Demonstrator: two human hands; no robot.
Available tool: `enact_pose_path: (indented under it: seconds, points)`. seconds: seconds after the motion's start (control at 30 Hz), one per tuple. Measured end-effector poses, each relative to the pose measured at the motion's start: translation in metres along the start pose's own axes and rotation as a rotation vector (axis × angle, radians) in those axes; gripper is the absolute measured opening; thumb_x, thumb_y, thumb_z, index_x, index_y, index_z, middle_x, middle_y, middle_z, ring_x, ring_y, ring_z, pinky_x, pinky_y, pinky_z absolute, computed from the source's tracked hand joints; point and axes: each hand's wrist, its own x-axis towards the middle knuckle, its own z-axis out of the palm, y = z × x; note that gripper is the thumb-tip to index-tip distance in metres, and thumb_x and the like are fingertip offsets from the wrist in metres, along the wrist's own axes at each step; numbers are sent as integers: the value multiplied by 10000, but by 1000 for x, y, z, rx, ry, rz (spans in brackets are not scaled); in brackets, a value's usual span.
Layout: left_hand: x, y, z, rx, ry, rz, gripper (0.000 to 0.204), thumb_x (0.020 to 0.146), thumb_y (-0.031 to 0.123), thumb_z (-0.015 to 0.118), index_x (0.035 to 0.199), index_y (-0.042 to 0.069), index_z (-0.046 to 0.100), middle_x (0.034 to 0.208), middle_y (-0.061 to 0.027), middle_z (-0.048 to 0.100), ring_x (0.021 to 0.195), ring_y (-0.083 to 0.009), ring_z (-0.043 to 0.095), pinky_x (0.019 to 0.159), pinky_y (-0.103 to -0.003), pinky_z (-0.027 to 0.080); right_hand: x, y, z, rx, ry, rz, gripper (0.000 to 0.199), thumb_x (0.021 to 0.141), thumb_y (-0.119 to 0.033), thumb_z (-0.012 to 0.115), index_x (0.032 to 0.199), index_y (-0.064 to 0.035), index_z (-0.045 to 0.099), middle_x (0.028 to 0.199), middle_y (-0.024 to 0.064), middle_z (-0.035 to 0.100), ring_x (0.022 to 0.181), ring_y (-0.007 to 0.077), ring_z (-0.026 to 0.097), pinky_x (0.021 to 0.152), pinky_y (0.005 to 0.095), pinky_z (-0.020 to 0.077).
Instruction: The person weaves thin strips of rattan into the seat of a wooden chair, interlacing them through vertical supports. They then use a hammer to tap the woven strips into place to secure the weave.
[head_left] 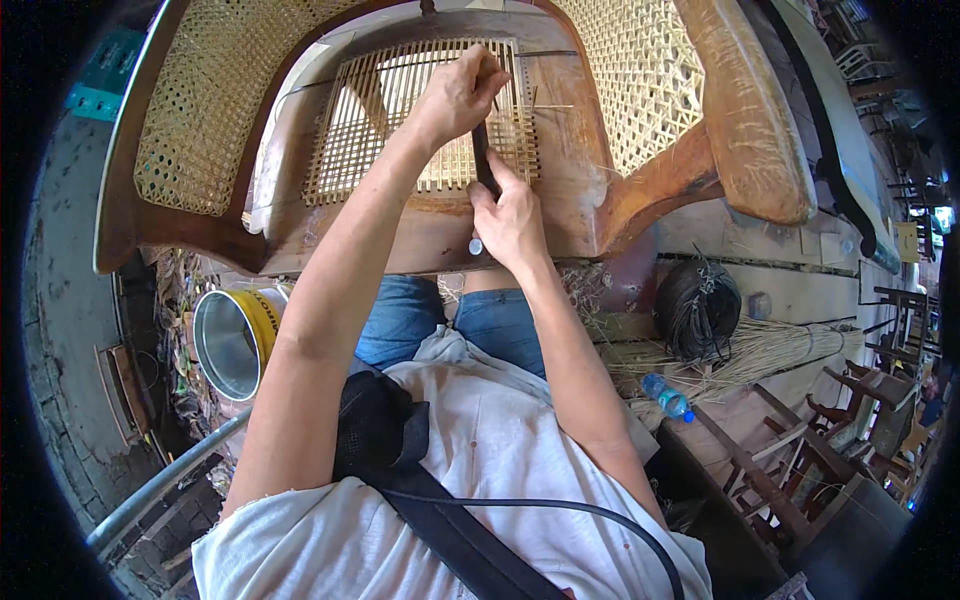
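Note:
A wooden chair frame (560, 110) with a half-woven cane seat (400, 130) lies in front of me, its strands crossing in an open grid. My right hand (512, 218) is closed around a dark, narrow stick-like tool (482, 155) at the seat's near edge. A pale round end (475, 246) shows just below that hand. Higher up over the seat, my left hand (462, 92) is closed, fingers pinched near the tool's upper end. What it pinches is hidden. Loose cane ends (550, 105) stick out at the seat's right side.
Finished cane panels (200, 100) fill the chair's sides. A yellow-and-silver bucket (228, 340) lies tipped at left. To the right are a coil of dark strand (697, 310), a bundle of cane strips (780, 345), a plastic bottle (667, 397) and wooden furniture frames (770, 460).

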Motion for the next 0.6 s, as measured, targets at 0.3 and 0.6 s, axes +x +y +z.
enact_pose_path:
  seconds: [0.3, 0.6]
  points:
    - [-3, -1, 7, 10, 4, 93, 203, 953, 196, 648, 991, 12, 570, 749, -130, 663, 651, -226, 643, 611, -346, 507, 10, 9, -1, -36, 60, -25, 524, 875, -106, 514, 1373, 51, 471, 990, 394, 611, 983, 494, 627, 871, 499, 505]
    - [2, -2, 9, 28, 16, 10, 208, 934, 180, 663, 959, 8, 550, 776, -164, 683, 718, -351, 686, 633, -406, 526, 16, 4, 1, 23, 40, 35, 514, 870, -77, 521, 1382, -48, 484, 977, 343, 636, 935, 493, 629, 824, 513, 514]
